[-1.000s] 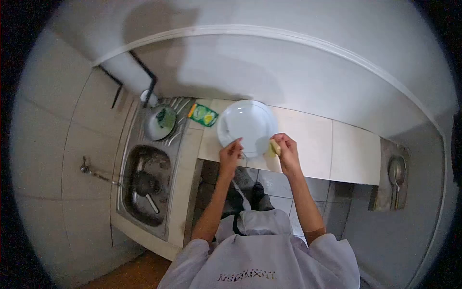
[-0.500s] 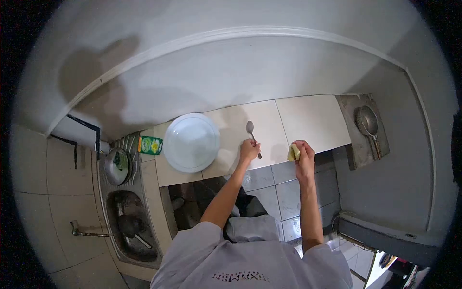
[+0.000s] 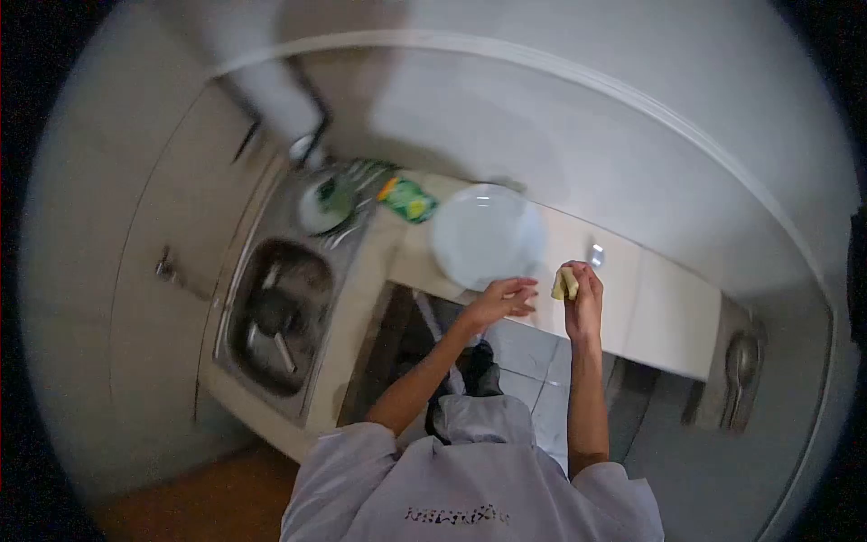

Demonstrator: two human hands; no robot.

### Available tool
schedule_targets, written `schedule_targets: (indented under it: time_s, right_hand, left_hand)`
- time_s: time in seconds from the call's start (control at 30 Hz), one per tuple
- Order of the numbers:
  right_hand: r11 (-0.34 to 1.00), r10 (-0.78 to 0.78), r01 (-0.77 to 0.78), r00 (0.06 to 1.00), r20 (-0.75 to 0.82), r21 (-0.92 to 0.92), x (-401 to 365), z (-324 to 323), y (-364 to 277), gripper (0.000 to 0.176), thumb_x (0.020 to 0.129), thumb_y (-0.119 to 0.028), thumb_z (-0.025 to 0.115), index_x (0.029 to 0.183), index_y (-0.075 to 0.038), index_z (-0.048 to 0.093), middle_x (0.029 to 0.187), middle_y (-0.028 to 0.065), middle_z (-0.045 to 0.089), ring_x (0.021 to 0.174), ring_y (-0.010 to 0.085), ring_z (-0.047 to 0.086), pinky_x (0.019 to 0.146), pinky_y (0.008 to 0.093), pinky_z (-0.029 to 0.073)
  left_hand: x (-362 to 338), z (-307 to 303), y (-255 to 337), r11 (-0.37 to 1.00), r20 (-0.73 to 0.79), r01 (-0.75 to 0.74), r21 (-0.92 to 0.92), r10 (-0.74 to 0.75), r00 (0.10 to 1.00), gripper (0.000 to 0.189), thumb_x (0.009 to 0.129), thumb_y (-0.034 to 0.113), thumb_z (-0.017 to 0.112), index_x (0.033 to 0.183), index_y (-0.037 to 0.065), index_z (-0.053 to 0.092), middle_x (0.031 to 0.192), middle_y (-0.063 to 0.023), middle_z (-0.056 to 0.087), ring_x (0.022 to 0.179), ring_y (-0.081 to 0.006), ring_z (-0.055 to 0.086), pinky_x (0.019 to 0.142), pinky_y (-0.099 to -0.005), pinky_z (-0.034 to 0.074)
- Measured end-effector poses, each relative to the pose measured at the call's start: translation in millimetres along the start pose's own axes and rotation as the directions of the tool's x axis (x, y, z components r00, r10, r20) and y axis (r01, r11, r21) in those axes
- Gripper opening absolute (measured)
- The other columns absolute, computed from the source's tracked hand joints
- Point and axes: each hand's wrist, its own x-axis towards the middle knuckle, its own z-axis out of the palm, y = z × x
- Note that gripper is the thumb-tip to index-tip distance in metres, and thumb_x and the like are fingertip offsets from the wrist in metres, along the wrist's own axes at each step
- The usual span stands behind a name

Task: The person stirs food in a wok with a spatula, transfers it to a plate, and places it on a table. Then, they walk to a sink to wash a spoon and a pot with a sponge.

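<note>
My left hand [image 3: 502, 303] is over the counter's front edge, just below a large white plate [image 3: 488, 237], with its fingers apart and nothing in them. In my right hand [image 3: 583, 303] is a folded yellow sponge [image 3: 564, 284], pinched between the fingers. Behind the right hand, a spoon [image 3: 597, 253] lies on the counter, and its handle is mostly hidden. A green packet [image 3: 408, 199] lies to the left of the plate.
At the left is a metal sink [image 3: 240, 339] with a dark pan [image 3: 273, 312] in it. A bowl [image 3: 326, 204] sits on the drainboard, and a faucet [image 3: 165, 265] is on the left wall. A strainer [image 3: 743, 357] lies at the far right.
The view has turned toward the sink, so the counter appears slanted. My left hand has let go of the spoon and moved left toward the plate. My right hand still holds the sponge.
</note>
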Motion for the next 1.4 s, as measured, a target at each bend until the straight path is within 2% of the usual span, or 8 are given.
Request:
schedule_targets:
  time_s: [0.17,0.37,0.5,0.57,0.8,1.2,1.33,1.4]
  right_hand:
    - [0.974,0.225,-0.188,0.881,0.417,-0.128,9,145,59,0.026,0.092,-0.027,0.048,0.092,-0.003,0.057,0.085,0.0017,0.054,0.079,0.0101,0.05,0.07,0.0237,0.041]
    - [0.891,0.454,-0.272,0.572,0.683,-0.364,-26,288,173,0.017,0.088,-0.021,0.054,0.087,-0.004,0.056,0.084,0.0017,0.055,0.079,0.0107,0.052,0.066,0.0247,0.045]
    - [0.81,0.586,-0.327,0.462,0.666,-0.486,-52,351,243,0.014,0.088,-0.017,0.054,0.089,-0.003,0.055,0.084,0.0046,0.056,0.068,0.0138,0.056,0.057,0.0286,0.05]
    - [0.791,0.61,-0.3,0.453,0.65,-0.533,-60,373,270,0.015,0.09,-0.017,0.051,0.092,-0.002,0.054,0.085,0.0071,0.055,0.057,0.0155,0.056,0.05,0.0295,0.051]
    - [0.735,0.65,-0.145,0.426,0.629,-0.662,-54,397,279,0.017,0.092,-0.019,0.049,0.098,-0.003,0.054,0.085,0.0058,0.056,0.061,0.0137,0.056,0.051,0.0244,0.049]
    - [0.854,0.423,0.122,0.405,0.811,-0.506,24,417,238,0.027,0.087,-0.022,0.058,0.106,-0.002,0.052,0.093,0.0095,0.061,0.079,0.0203,0.061,0.067,0.0301,0.051]
    - [0.233,0.166,0.708,0.647,0.745,-0.667,68,449,194,0.029,0.085,-0.027,0.06,0.095,0.001,0.058,0.085,0.0164,0.065,0.078,0.0248,0.063,0.066,0.0337,0.049]
    - [0.18,0.169,0.732,0.635,0.753,-0.658,98,444,213,0.03,0.085,-0.028,0.059,0.094,0.001,0.058,0.083,0.018,0.064,0.078,0.0282,0.063,0.067,0.0355,0.048]
  left_hand:
    - [-165,-130,7,0.968,-0.526,-0.201,-0.153,0.092,0.845,0.037,0.09,0.028,0.055,0.119,0.006,0.05,0.105,-0.0064,0.056,0.086,-0.0152,0.058,0.078,-0.0299,0.048]
    - [-340,-266,-75,0.979,-0.932,-0.061,0.194,0.165,-0.323,0.033,0.087,0.02,0.057,0.111,-0.003,0.052,0.087,-0.0082,0.057,0.075,-0.0153,0.058,0.069,-0.0292,0.047]
    - [-383,-323,-144,0.627,-0.845,0.696,0.351,0.533,-0.054,0.05,0.079,0.031,0.068,0.109,-0.005,0.052,0.087,-0.014,0.062,0.068,-0.0197,0.061,0.06,-0.0354,0.049]
    - [-380,-317,-91,0.93,-0.987,0.365,-0.033,-0.088,0.133,0.046,0.079,0.032,0.067,0.106,-0.004,0.055,0.081,-0.0126,0.064,0.06,-0.0196,0.062,0.057,-0.0346,0.051]
    - [-354,-391,-154,0.72,-0.725,-0.358,-0.594,-0.287,0.627,0.032,0.083,0.035,0.064,0.083,0.004,0.058,0.057,-0.0026,0.054,0.046,-0.0135,0.052,0.042,-0.0275,0.045]
    - [-384,-316,-62,0.944,-0.988,0.311,-0.107,-0.137,0.073,0.031,0.088,0.031,0.055,0.081,0.001,0.053,0.058,-0.0073,0.052,0.044,-0.0169,0.048,0.044,-0.0332,0.04]
    - [-381,-320,-115,0.952,-0.982,0.242,0.189,0.19,0.021,0.034,0.089,0.032,0.052,0.082,-0.002,0.053,0.06,-0.0113,0.054,0.049,-0.021,0.052,0.049,-0.0385,0.042]
    - [-388,-305,-69,0.928,-0.991,0.353,-0.12,-0.135,0.019,0.034,0.09,0.03,0.049,0.082,-0.003,0.054,0.063,-0.0153,0.055,0.055,-0.0279,0.055,0.055,-0.0431,0.043]
